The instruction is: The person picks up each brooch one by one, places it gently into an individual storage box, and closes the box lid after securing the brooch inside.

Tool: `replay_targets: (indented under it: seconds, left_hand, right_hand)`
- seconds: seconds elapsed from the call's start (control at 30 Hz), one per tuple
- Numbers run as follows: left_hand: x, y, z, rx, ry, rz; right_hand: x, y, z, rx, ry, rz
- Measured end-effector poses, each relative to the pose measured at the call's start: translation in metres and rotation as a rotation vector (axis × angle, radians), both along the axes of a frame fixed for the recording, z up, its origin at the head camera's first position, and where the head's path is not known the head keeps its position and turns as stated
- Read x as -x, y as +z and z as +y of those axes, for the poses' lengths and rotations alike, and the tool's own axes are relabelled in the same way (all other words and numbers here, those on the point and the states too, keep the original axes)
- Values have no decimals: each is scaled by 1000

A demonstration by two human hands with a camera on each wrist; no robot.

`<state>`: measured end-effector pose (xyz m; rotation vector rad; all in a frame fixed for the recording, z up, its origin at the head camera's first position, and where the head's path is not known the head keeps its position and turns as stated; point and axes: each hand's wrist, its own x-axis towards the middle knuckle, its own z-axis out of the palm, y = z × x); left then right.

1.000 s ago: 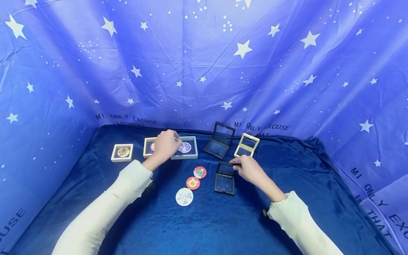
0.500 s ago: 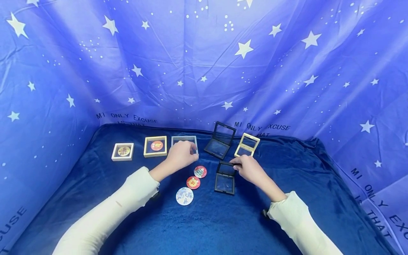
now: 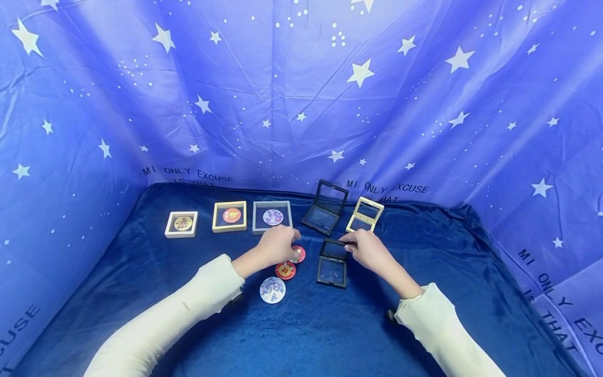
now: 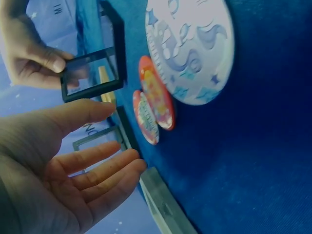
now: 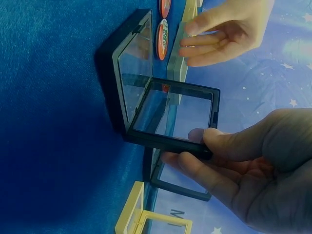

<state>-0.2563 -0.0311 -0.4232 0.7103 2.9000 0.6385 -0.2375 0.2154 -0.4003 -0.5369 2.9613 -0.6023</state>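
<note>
Sitting betw. L & R hands point(image 3: 277, 246) point(image 3: 368, 250): blk. frame point(image 3: 332, 271), lid point(image 3: 333, 250) R-pinched.

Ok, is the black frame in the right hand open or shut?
Open: the right hand pinches one half of the black frame, raised at an angle from the half on the blue cloth.

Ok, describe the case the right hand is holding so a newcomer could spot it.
On the dark blue cloth, find the three loose discs; just right of them sits a small open black case. Unlike the larger black case farther back, its raised lid is pinched by the right hand.
</note>
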Motion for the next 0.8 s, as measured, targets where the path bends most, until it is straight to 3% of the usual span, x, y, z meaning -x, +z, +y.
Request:
replay_targets:
  seconds: [0.27,0.8]
  left_hand:
    - [-1,-10,4,6,-2,-32]
    - [-3,-13,11,51,27,-19]
  right_hand:
    - [-1,1,0,-1,4,10]
    - [-1,0,0,-5,9,23]
